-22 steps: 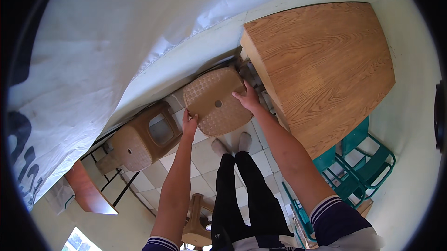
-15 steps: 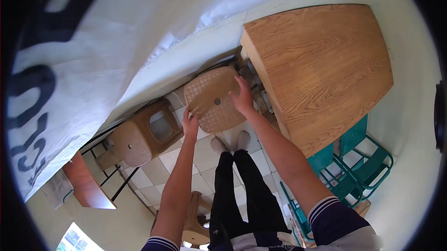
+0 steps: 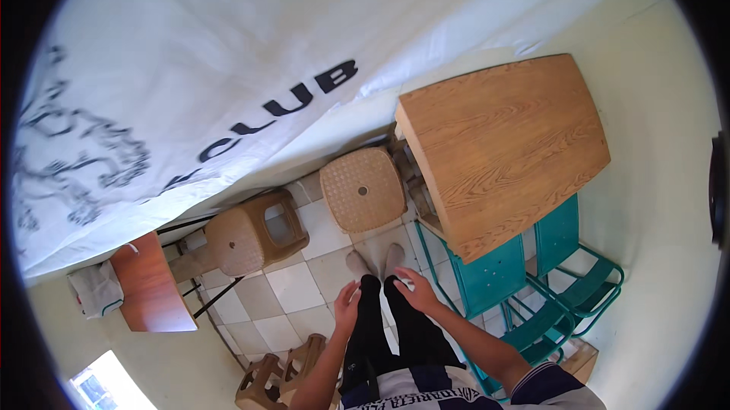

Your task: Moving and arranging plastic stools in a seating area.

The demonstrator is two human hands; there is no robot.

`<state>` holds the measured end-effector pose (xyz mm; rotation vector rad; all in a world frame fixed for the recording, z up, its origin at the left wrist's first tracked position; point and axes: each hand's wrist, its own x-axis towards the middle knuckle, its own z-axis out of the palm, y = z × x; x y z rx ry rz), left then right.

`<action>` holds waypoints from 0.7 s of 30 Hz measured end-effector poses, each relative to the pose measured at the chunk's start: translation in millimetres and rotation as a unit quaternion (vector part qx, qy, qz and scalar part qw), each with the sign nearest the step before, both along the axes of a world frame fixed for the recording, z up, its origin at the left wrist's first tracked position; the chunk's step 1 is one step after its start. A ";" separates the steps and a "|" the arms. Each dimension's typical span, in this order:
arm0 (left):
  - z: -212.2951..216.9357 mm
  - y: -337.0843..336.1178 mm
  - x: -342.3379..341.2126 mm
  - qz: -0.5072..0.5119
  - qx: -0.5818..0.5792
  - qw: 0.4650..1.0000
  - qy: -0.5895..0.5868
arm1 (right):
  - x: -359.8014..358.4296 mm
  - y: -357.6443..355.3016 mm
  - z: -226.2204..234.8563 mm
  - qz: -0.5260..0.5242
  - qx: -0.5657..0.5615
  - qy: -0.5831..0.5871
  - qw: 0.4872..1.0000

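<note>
A tan plastic stool point(image 3: 346, 201) with a woven-pattern seat and a small hole in its middle stands on the tiled floor ahead of my feet, by the wall. Both hands are apart from it. My left hand point(image 3: 347, 305) hangs in front of my left leg, fingers loosely apart and holding nothing. Beside my right knee is my right hand point(image 3: 414, 290), also bare, its fingers spread. Left of the first stool, a second tan stool point(image 3: 234, 239) lies tipped, its side opening facing right.
A wood-grain table point(image 3: 509, 144) stands at right, with green metal chairs point(image 3: 487, 277) below it. A white printed banner point(image 3: 251, 37) covers the far wall. At left is a reddish-brown board point(image 3: 152, 284) with a cloth point(image 3: 97, 291). More brown stools point(image 3: 262, 381) stand at lower left.
Both hands have let go of the woven-seat stool and drawn back toward my legs. The stool now stands on the floor, and my view has shifted to show more of the banner.
</note>
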<state>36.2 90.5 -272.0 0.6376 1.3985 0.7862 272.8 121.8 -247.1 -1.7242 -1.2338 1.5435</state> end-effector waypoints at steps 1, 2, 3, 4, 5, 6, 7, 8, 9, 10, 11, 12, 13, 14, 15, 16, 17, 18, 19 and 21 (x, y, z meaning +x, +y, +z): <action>14.3 -5.6 -2.0 0.001 0.010 1.000 -0.001 | 7.3 -9.2 9.1 0.011 -0.009 -0.008 1.000; 32.0 -9.6 -8.1 0.022 -0.003 1.000 -0.004 | 11.0 -13.8 18.9 0.026 -0.015 -0.011 0.999; 41.0 -13.8 -11.7 0.041 -0.017 0.999 -0.010 | 17.6 -16.7 27.3 0.027 -0.004 -0.012 1.000; 47.3 -16.8 -16.4 0.037 0.001 0.999 0.005 | 23.3 -18.8 35.3 0.019 -0.008 -0.006 1.000; 58.7 -13.6 -18.0 0.038 0.012 0.999 0.004 | 28.5 -20.8 43.0 0.010 -0.013 0.000 1.000; 71.3 -11.9 -20.2 0.041 0.016 0.999 0.008 | 32.0 -20.2 48.9 0.011 -0.003 0.000 1.000; 84.0 -10.3 -22.6 0.043 0.021 0.999 0.011 | 34.5 -18.2 53.7 -0.003 0.018 0.000 1.000; 97.6 -7.0 -24.0 0.045 0.033 0.998 0.011 | 35.9 -14.1 62.1 -0.017 0.039 0.001 0.999; 111.4 -2.9 -25.1 0.052 0.036 0.998 0.011 | 37.1 -10.2 70.5 -0.016 0.051 0.002 0.999; 123.8 0.4 -24.8 0.058 0.040 0.997 0.009 | 39.0 -6.3 79.0 -0.032 0.056 0.011 0.998; 132.6 2.8 -25.9 0.058 0.053 0.997 0.009 | 37.8 -1.6 86.8 -0.049 0.062 0.021 0.997; 140.0 4.3 -26.2 0.067 0.061 0.996 0.002 | 36.5 0.2 94.9 -0.050 0.075 0.022 0.996; 147.4 6.4 -26.5 0.076 0.068 0.995 -0.006 | 35.4 0.2 103.4 -0.059 0.086 0.031 0.994; 154.7 8.5 -24.4 0.073 0.079 0.994 -0.010 | 36.6 2.5 114.3 -0.068 0.096 0.038 0.992; 162.0 10.8 -22.5 0.081 0.095 0.992 -0.021 | 38.1 4.9 124.5 -0.071 0.106 0.036 0.991; 165.9 13.9 -21.0 0.087 0.109 0.990 -0.033 | 39.0 6.3 134.3 -0.079 0.107 0.041 0.990; 167.6 15.5 -20.5 0.085 0.118 0.989 -0.037 | 39.3 8.3 144.7 -0.086 0.107 0.046 0.989; 167.5 17.6 -20.9 0.063 0.129 0.989 -0.032 | 39.6 9.9 151.0 -0.088 0.116 0.043 0.988; 167.0 21.3 -21.3 0.041 0.138 0.989 -0.027 | 39.6 10.4 156.6 -0.105 0.127 0.044 0.985; 168.0 31.8 -18.0 0.022 0.143 0.989 -0.040 | 46.8 3.6 159.3 -0.133 0.145 0.036 0.980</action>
